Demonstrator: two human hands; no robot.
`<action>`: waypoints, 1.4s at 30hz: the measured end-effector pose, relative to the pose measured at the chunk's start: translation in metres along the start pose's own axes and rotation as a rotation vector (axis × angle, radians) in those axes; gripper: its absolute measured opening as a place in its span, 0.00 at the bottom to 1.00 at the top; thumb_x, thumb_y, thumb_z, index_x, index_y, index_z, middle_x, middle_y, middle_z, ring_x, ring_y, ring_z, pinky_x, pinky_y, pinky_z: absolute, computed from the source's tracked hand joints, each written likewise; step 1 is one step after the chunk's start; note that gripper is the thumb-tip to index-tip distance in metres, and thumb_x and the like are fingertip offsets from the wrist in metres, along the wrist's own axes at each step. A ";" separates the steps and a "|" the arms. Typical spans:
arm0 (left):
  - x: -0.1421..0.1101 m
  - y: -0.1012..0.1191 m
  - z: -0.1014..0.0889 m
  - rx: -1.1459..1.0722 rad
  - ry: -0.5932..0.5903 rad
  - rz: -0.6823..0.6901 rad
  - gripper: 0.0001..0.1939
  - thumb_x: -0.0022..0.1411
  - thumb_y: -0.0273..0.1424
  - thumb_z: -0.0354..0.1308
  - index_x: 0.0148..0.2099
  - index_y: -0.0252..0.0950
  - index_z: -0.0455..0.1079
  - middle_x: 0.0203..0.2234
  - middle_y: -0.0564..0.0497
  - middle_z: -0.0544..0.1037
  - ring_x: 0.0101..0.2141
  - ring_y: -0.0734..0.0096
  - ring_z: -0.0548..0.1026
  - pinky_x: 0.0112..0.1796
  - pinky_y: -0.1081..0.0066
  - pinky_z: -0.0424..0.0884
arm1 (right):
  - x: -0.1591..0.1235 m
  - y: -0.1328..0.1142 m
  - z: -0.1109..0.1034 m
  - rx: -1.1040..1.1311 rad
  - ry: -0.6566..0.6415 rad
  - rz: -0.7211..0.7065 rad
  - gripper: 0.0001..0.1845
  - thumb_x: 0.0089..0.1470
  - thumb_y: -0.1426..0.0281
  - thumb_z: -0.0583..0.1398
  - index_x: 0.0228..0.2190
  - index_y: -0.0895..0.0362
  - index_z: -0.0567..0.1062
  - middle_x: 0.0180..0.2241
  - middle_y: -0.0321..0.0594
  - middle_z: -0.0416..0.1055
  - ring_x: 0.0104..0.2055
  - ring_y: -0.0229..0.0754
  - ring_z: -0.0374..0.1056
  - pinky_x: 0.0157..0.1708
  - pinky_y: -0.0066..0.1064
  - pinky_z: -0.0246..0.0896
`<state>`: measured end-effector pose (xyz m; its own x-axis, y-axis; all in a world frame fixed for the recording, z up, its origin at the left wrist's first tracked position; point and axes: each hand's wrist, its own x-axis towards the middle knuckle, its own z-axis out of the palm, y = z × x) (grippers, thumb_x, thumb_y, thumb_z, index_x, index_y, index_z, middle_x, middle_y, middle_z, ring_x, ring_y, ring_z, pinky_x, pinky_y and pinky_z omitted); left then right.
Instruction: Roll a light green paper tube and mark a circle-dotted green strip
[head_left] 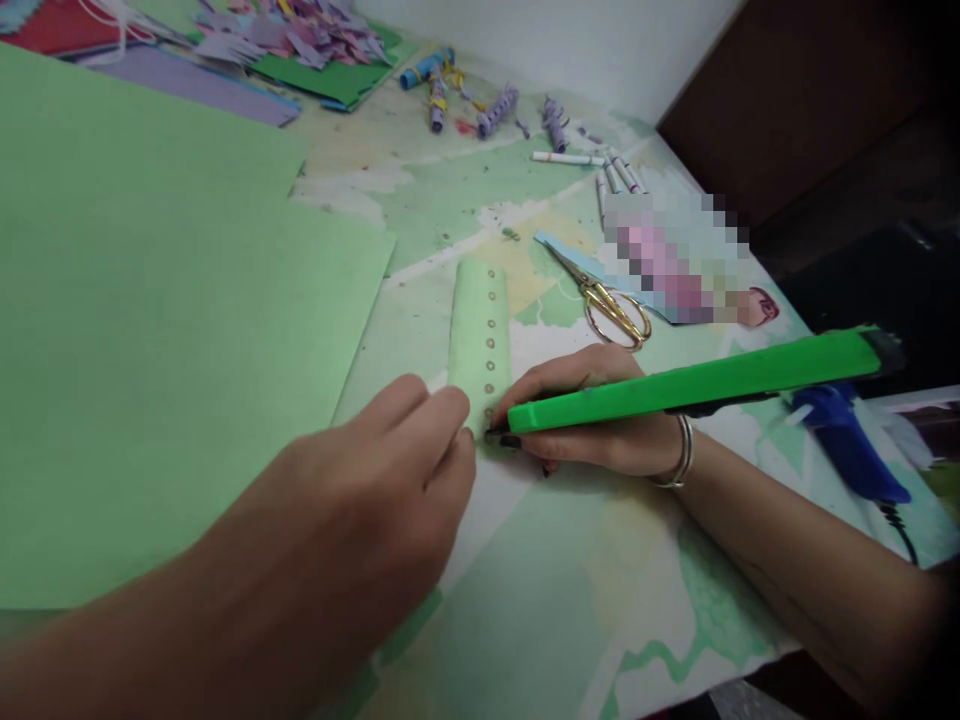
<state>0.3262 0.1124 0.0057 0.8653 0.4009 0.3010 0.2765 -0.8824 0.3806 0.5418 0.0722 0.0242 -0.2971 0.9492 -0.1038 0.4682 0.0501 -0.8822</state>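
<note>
A light green paper strip (pixel 480 320) with a row of small round rings along its right side lies on the table between my hands. My left hand (pixel 390 470) is closed at the strip's near left edge, its fingertips pressed together there and partly hidden. In my right hand (pixel 592 410) is a long bright green utility knife (pixel 690 378), held slantwise across the hand. My right fingertips touch the strip's lower right edge, by the nearest ring. The knife's working end is hard to make out among the fingers.
Large green sheets (pixel 165 330) cover the left side. Gold-handled scissors (pixel 611 305) lie beyond my right hand, near markers (pixel 566 158). Curled purple paper rolls (pixel 496 112) and a heap of paper scraps (pixel 292 35) sit at the back. A blue glue gun (pixel 847 440) rests at right.
</note>
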 end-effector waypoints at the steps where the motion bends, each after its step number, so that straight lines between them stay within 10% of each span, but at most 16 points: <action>1: -0.006 0.002 0.003 0.100 0.018 0.075 0.14 0.58 0.22 0.44 0.38 0.35 0.71 0.33 0.45 0.73 0.41 0.56 0.70 0.41 0.59 0.68 | 0.000 0.000 0.000 -0.019 0.005 -0.004 0.09 0.47 0.71 0.61 0.33 0.62 0.76 0.20 0.35 0.72 0.19 0.31 0.67 0.21 0.20 0.64; 7: -0.029 0.009 0.017 0.270 0.126 0.204 0.20 0.61 0.31 0.52 0.54 0.28 0.63 0.52 0.39 0.66 0.55 0.50 0.61 0.55 0.53 0.60 | 0.001 -0.003 -0.003 -0.039 -0.026 0.039 0.10 0.49 0.70 0.61 0.35 0.61 0.76 0.19 0.34 0.72 0.20 0.32 0.68 0.22 0.19 0.64; 34: -0.024 0.003 0.017 0.256 0.115 0.233 0.22 0.61 0.36 0.51 0.53 0.27 0.64 0.49 0.38 0.67 0.52 0.46 0.63 0.48 0.49 0.65 | 0.000 -0.004 -0.006 -0.007 -0.070 0.095 0.10 0.51 0.70 0.59 0.36 0.60 0.75 0.19 0.33 0.72 0.22 0.32 0.70 0.24 0.20 0.67; 42: -0.025 0.014 0.017 0.014 0.179 0.151 0.12 0.60 0.25 0.51 0.47 0.30 0.66 0.47 0.42 0.68 0.53 0.54 0.63 0.50 0.56 0.67 | 0.000 -0.002 -0.006 -0.054 -0.043 0.030 0.10 0.52 0.70 0.59 0.35 0.63 0.75 0.18 0.33 0.70 0.19 0.31 0.67 0.21 0.19 0.65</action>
<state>0.3159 0.0862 -0.0118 0.8097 0.3007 0.5040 0.1565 -0.9383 0.3083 0.5458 0.0741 0.0292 -0.3168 0.9365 -0.1503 0.5215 0.0396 -0.8523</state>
